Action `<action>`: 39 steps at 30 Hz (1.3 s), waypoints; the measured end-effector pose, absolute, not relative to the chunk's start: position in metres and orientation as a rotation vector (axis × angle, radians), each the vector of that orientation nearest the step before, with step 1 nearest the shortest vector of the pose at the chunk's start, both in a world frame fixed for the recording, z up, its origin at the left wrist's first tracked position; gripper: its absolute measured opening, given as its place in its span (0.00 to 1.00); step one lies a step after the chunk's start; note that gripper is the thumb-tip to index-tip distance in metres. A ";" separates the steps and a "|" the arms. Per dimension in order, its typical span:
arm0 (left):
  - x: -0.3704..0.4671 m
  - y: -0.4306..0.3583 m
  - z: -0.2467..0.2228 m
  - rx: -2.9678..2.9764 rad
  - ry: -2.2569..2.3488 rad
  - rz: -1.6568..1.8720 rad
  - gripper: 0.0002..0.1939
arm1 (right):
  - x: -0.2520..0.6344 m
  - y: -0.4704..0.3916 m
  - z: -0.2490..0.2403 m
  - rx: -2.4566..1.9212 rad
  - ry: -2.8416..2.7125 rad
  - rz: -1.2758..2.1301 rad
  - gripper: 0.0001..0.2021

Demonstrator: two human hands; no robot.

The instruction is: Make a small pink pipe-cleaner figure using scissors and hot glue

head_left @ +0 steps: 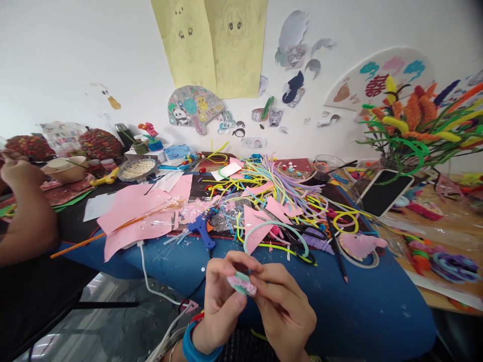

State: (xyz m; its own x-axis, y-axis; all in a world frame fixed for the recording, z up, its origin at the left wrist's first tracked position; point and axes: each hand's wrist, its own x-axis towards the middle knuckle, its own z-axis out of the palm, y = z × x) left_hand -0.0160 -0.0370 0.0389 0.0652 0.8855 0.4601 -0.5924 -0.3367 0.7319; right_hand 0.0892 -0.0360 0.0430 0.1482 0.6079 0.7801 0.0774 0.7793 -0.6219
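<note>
Between both hands, just in front of the table's near edge, is a small fuzzy pink and mint-green craft piece [242, 284], which looks made of pipe cleaner. My left hand [222, 296] pinches its left side with thumb and fingers. On the right side, the fingertips of my right hand [285, 301] close on its edge. Parts of the piece are hidden by the fingers. Beyond the hands on the table lie a blue hot glue gun [204, 230], pink sheets [139, 208] and a heap of loose pipe cleaners [279, 181].
Scissors [305, 241], a dark pencil [337, 246] and a pink plush-like shape [362, 245] lie at the right. A phone [385, 191] leans before a vase of pipe-cleaner flowers [411, 120]. A white cable [151, 281] hangs down. Another person's arm [26, 211] rests at the left.
</note>
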 end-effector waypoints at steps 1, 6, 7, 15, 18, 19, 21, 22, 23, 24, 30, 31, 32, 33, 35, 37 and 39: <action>-0.016 -0.037 0.039 1.117 0.362 1.567 0.10 | 0.089 -0.036 0.043 -0.610 -1.390 0.417 0.14; -0.016 -0.037 0.038 1.104 0.367 1.557 0.09 | 0.090 -0.036 0.041 -0.622 -1.393 0.411 0.15; -0.016 -0.036 0.038 1.102 0.368 1.555 0.09 | 0.090 -0.036 0.041 -0.623 -1.393 0.407 0.15; -0.014 -0.035 0.038 1.065 0.368 1.562 0.10 | 0.091 -0.035 0.040 -0.630 -1.413 0.414 0.17; -0.013 -0.035 0.040 1.051 0.375 1.563 0.09 | 0.091 -0.036 0.038 -0.626 -1.414 0.419 0.18; -0.013 -0.035 0.041 1.044 0.381 1.566 0.09 | 0.091 -0.036 0.038 -0.629 -1.415 0.422 0.18; -0.012 -0.035 0.042 1.024 0.405 1.581 0.09 | 0.091 -0.037 0.037 -0.643 -1.415 0.432 0.17; -0.011 -0.035 0.042 1.016 0.425 1.592 0.09 | 0.091 -0.036 0.037 -0.659 -1.412 0.442 0.17; -0.011 -0.035 0.042 1.011 0.451 1.601 0.09 | 0.092 -0.036 0.037 -0.682 -1.409 0.458 0.16; -0.011 -0.035 0.042 1.007 0.481 1.604 0.09 | 0.093 -0.035 0.037 -0.709 -1.404 0.480 0.15; -0.020 -0.031 0.036 1.021 0.650 1.554 0.12 | 0.104 -0.026 0.039 -0.841 -1.371 0.653 0.08; -0.022 -0.030 0.035 1.030 0.680 1.555 0.11 | 0.105 -0.025 0.040 -0.851 -1.365 0.683 0.07; -0.023 -0.029 0.034 1.041 0.708 1.556 0.09 | 0.107 -0.025 0.040 -0.858 -1.361 0.713 0.07; -0.025 -0.028 0.033 1.054 0.731 1.555 0.07 | 0.108 -0.024 0.040 -0.863 -1.360 0.741 0.07; -0.028 -0.026 0.032 1.089 0.754 1.551 0.05 | 0.109 -0.024 0.040 -0.872 -1.361 0.786 0.08; -0.029 -0.025 0.030 1.127 0.758 1.566 0.05 | 0.110 -0.025 0.041 -0.871 -1.360 0.824 0.09; -0.030 -0.025 0.028 1.166 0.748 1.616 0.07 | 0.110 -0.026 0.041 -0.855 -1.361 0.858 0.10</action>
